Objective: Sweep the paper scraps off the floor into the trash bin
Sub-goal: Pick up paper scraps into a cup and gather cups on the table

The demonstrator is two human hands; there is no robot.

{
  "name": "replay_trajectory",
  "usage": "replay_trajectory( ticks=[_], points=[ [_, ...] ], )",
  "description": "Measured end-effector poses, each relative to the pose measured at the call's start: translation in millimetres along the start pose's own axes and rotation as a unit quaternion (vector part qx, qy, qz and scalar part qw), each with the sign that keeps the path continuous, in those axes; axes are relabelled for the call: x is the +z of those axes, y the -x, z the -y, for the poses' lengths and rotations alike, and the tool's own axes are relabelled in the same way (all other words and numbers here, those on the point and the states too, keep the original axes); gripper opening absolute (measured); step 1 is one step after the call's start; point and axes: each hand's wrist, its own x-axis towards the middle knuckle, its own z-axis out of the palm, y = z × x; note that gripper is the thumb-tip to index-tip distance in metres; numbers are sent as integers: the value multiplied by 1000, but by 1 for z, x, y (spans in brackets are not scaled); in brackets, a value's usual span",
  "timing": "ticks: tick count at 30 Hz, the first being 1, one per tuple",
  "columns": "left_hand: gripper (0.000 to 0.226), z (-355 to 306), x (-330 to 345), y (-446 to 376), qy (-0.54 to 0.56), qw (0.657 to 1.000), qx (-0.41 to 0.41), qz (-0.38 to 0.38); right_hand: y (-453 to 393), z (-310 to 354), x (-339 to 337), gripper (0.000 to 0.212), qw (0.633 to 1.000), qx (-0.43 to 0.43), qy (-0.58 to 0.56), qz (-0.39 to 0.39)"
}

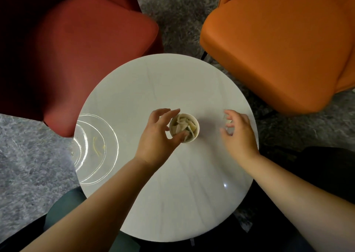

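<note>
Round white tabletop (172,184), viewed from directly above. Near its middle stands a small white paper cup (184,128), upright, filled with pale paper scraps (182,126). The scraps sit inside the cup, heaped to about rim level.

Left hand (156,136): fingers curled around the cup, thumb against the near side of the wall, fingertips arched over the far rim. Reads as a loose grip on the cup; firmness of contact on the far side cannot be told.

Right hand (238,131): on the table to the right of the cup, apart from it. Thumb and fingertips are drawn together on a small whitish paper scrap (228,121), pinched just above or at the table surface; scrap is mostly hidden by the fingers.

At the left edge of the table lies a clear round plastic lid or dish (96,148), overhanging the rim slightly.

Beyond the table: dark red upholstered chair (80,56) at upper left, orange upholstered chair (284,46) at upper right. Grey mottled carpet (28,155) beneath. Teal trouser leg (63,207) shows at lower left, under the left forearm.
</note>
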Motion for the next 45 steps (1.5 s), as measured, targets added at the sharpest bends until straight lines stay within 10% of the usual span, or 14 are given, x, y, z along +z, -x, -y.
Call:
replay_trajectory(
  ticks=[12, 20, 28, 34, 40, 45],
  points=[
    [82, 7, -3, 10, 56, 998, 15, 35, -48, -25, 11, 57, 988, 128, 86, -19],
    [83, 11, 1, 9, 62, 998, 6, 31, -48, -21, 10, 17, 991, 118, 54, 30],
    [83, 12, 0, 9, 40, 999, 2, 30, 3, 75, -7, 19, 968, -24, -247, -43],
    [83, 11, 0, 10, 28, 999, -3, 29, 17, 98, 2, 9, 986, -42, -143, 71],
    [83, 12, -1, 10, 9, 999, -11, 33, 15, 85, 2, 38, 993, -78, -85, 16],
    [86, 12, -7, 14, -2, 999, -9, 40, 18, 62, 7, 81, 987, -100, -22, 125]
  ],
)
